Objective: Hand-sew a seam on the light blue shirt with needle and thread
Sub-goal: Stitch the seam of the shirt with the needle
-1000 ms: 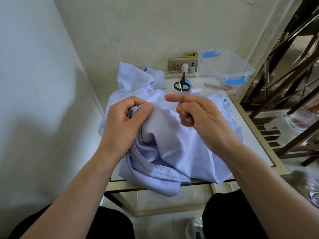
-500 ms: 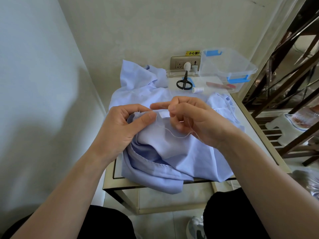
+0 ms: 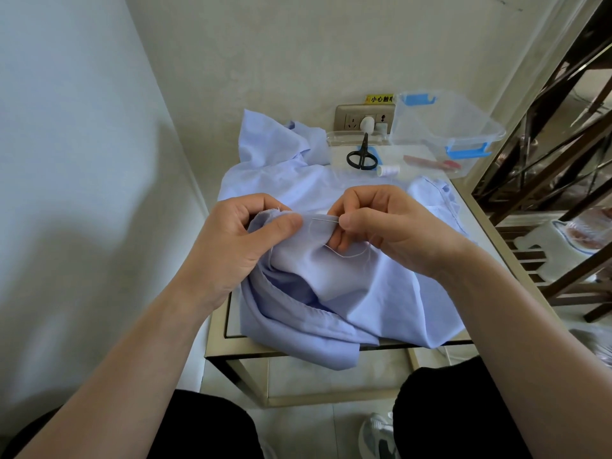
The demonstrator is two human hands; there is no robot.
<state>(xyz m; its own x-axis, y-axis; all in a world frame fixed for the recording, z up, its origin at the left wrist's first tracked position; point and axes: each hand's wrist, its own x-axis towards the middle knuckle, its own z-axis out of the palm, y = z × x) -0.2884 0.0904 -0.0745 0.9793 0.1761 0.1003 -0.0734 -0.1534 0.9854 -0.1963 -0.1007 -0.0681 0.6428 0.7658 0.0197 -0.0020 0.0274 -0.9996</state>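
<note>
The light blue shirt [image 3: 364,293] lay heaped across the small table [image 3: 231,351], its near hem spilling over the six o'clock edge, with the worked fold lifted at the centre between both hands. The left hand [image 3: 238,240] pinched that raw-edged fold between thumb and curled fingers. The right hand [image 3: 390,226], just at its three o'clock, pinched the needle [image 3: 326,220] between thumb and forefinger, the shaft lying level and pointing toward nine o'clock along the cloth. The chief risk looked to be the point running on toward the left thumb, which sat close in its line; a hard push through the layers could prick it. A slack loop of thread [image 3: 347,255] hung at the right hand's six o'clock, and it might snag on a finger or knot when drawn through. The fold could also slip in the left pinch, skewing the stitch, and whether the needle caught both layers could not be told. Scissors [image 3: 362,157] and a spool [image 3: 388,169] lay at twelve o'clock, well apart from the hands.
</note>
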